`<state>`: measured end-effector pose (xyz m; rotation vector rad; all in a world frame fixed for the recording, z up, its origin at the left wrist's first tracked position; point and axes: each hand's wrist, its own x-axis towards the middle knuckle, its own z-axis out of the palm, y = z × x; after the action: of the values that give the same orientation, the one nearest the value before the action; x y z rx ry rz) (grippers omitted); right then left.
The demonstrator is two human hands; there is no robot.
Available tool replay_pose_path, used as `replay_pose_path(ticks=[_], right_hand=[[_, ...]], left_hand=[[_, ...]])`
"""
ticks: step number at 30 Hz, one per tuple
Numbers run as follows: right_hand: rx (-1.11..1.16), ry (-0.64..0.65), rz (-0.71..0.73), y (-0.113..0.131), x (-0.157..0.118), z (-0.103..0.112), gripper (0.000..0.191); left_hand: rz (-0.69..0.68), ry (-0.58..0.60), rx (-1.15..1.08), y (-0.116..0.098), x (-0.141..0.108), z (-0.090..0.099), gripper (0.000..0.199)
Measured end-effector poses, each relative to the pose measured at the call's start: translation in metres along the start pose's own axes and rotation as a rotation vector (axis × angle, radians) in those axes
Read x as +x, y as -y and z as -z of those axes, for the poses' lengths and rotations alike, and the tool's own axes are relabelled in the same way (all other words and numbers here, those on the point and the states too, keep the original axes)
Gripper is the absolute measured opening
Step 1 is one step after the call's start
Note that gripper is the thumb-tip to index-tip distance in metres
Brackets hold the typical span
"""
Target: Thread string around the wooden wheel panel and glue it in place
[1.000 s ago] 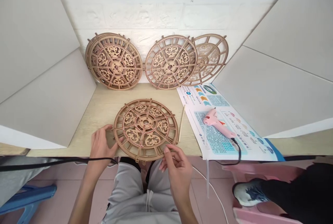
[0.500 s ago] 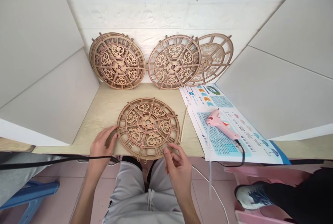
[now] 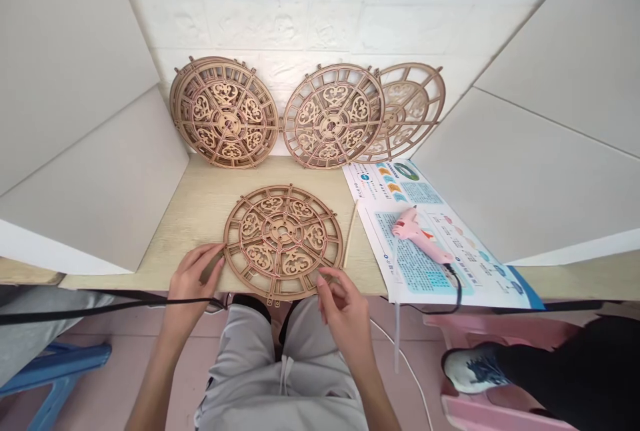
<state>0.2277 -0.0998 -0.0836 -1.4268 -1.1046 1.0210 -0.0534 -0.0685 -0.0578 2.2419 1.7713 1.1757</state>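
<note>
A round openwork wooden disc [image 3: 283, 231] lies on the table in front of me, its near edge reaching the table's front edge. At its left rim is my left hand [image 3: 193, 277], fingertips touching the rim, with a gap between thumb and fingers. My right hand [image 3: 345, 307] pinches the disc's lower right rim between thumb and fingers. Similar discs lean on the wall behind: a stack [image 3: 227, 114] at the left, one disc [image 3: 333, 117] in the middle, and another [image 3: 415, 111] partly behind it. A thin pale stick [image 3: 351, 234] lies right of the flat disc.
A pink glue gun [image 3: 423, 237] rests on a printed sheet [image 3: 365, 217] at the right, its cord [image 3: 457, 291] running off the front edge. Tall white panels [image 3: 100, 177] stand at both sides. A person's shoe [image 3: 473, 369] is on a pink stool at lower right.
The whole view has shifted slightly. The flat disc appears turned a little, its tabs at the near edge now slightly further left. Both hands keep nearly the same places at its rim.
</note>
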Motion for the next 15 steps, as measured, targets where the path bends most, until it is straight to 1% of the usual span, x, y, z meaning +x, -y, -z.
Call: replay_pose_path(ticks=[3, 6, 9, 11, 13, 14, 15], right_hand=[[-0.032, -0.023, 0.004, 0.005, 0.001, 0.004, 0.050], [-0.049, -0.033, -0.005, 0.011, 0.000, 0.005, 0.049], [-0.056, -0.030, -0.013, 0.015, -0.001, 0.002, 0.049], [-0.056, -0.032, -0.007, 0.021, -0.002, 0.003, 0.051], [-0.054, -0.040, -0.003, 0.030, -0.004, 0.010, 0.053], [-0.051, -0.066, 0.015, 0.036, -0.006, 0.017, 0.054], [-0.047, -0.102, 0.034, 0.043, -0.008, 0.027, 0.053]], left_hand=[[-0.009, -0.032, -0.019, -0.001, 0.000, 0.001, 0.025], [0.015, -0.053, -0.029, -0.001, -0.002, -0.002, 0.023], [0.051, -0.042, -0.055, -0.001, -0.001, -0.007, 0.024], [0.073, -0.023, -0.080, 0.000, 0.002, -0.005, 0.027], [0.098, -0.007, -0.110, -0.002, 0.007, 0.007, 0.034], [0.112, 0.001, -0.128, -0.004, 0.008, 0.018, 0.040], [0.145, -0.026, -0.141, -0.007, 0.008, 0.033, 0.041]])
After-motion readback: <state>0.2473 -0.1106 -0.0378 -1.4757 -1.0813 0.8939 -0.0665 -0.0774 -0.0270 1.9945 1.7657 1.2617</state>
